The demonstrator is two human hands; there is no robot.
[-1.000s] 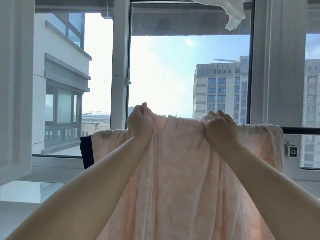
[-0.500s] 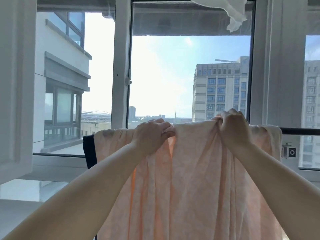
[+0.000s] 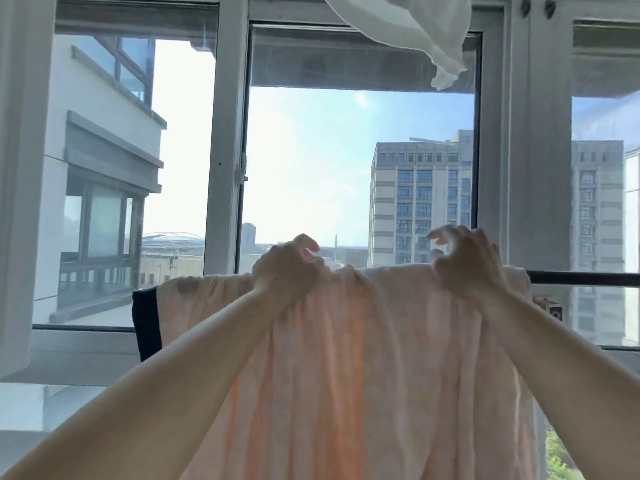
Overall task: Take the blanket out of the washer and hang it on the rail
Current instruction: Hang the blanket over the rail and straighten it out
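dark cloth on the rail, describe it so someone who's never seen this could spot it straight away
Find the big window, then the rail across its lower part, draped with a peach blanket. The dark cloth hangs at the blanket's left edge: a narrow navy strip, the only dark fabric there.

White-framed window (image 3: 227, 133) fills view, latch (image 3: 240, 174) on middle upright. Bright daylight, blue hazy sky. Outside: grey neighbouring wall (image 3: 104, 140) left, tall block (image 3: 420, 202) right, domed roof (image 3: 173, 237) far off. White sheer cloth (image 3: 408, 26) hangs from top.
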